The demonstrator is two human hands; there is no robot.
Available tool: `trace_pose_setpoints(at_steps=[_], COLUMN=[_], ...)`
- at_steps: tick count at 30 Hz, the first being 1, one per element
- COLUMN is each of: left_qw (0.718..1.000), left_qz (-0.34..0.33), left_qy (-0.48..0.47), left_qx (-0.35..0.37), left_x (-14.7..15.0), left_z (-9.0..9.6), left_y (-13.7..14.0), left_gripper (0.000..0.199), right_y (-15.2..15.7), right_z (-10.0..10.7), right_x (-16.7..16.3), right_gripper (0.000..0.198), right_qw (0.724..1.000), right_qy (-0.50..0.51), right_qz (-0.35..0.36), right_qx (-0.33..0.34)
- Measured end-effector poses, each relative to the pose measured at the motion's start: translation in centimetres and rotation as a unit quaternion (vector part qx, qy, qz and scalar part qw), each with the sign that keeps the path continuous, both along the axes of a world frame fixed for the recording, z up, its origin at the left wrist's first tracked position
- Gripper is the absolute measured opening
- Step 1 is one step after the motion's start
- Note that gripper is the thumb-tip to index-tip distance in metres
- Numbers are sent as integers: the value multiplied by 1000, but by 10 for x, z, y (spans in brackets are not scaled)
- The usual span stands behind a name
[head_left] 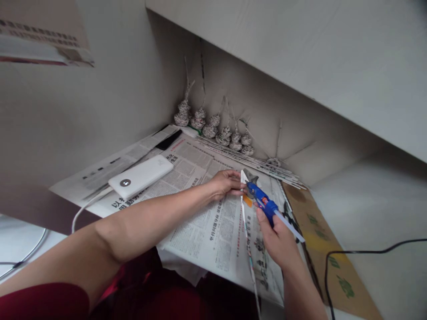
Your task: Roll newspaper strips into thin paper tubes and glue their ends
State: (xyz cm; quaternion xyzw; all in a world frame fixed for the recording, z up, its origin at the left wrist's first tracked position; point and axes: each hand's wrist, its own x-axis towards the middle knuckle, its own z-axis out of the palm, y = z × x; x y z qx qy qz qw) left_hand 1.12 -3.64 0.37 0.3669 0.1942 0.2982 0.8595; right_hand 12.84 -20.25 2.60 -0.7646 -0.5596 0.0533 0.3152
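Note:
My right hand point(280, 240) is wrapped round the handle of a blue hot glue gun point(262, 200), with a pale glue stick point(290, 227) jutting from its back end. The gun's nozzle points up and left, close to the fingers of my left hand point(228, 183). That hand pinches a thin rolled newspaper tube point(247, 235) near its white upper end. From there the tube hangs down toward the front edge of the newspaper. Whether the nozzle touches the paper I cannot tell. Just below the nozzle is a small orange patch point(247, 200).
Newspaper sheets point(196, 213) cover the work surface. A white power bank point(142, 175) with a cable lies on the left. Several woven gourd-shaped pieces point(210, 126) stand along the back wall, behind a bundle of paper tubes point(253, 164). Cardboard point(328, 249) and a black cord point(367, 251) are on the right.

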Motion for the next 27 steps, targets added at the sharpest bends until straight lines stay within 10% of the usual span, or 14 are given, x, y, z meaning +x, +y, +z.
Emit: trace_pose_setpoints(at_steps=[27], left_qw=[1000], left_qz=[3], left_qy=[-15], left_qx=[-13], left_x=[1], left_z=[-1], left_y=[3], left_gripper=[30], right_y=[-2], right_z=[9], right_x=[-13], right_gripper=[27], right_qw=[998], right_qy=[-62], right_qz=[7], right_qx=[2])
